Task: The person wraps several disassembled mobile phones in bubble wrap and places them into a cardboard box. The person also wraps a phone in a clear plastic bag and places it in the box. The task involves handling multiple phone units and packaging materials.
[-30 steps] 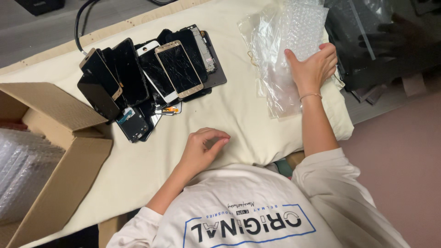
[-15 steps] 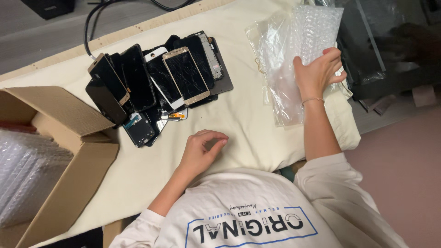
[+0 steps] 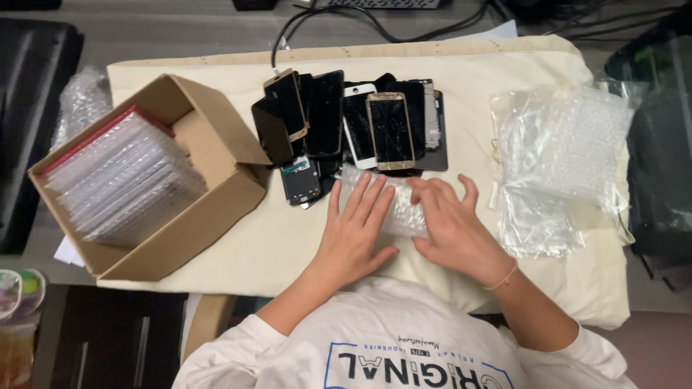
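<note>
Since the earlier frame: right hand (image 3: 450,227) came off the pile of bubble-wrap bags (image 3: 559,166) at right of frame and moved to centre; left hand (image 3: 357,234) slid up to meet it. Camera also shifted, so the open cardboard box (image 3: 155,176) is now fully in view at left.

Both hands lie palm-down on one small bubble-wrap bag (image 3: 386,202), centre frame, on the cream cloth (image 3: 281,238) covering the counter. Left fingers (image 3: 364,198) spread flat over the bag's left part; right fingers (image 3: 440,191) spread and pressing its right part. No pinch visible. Can't tell whether anything is inside the bag.

Bag sits just below the heap of phone screens (image 3: 353,126), touching its lower edge. Several screens are cracked. Box holds a row of bubble-wrapped packs standing on edge.
</note>
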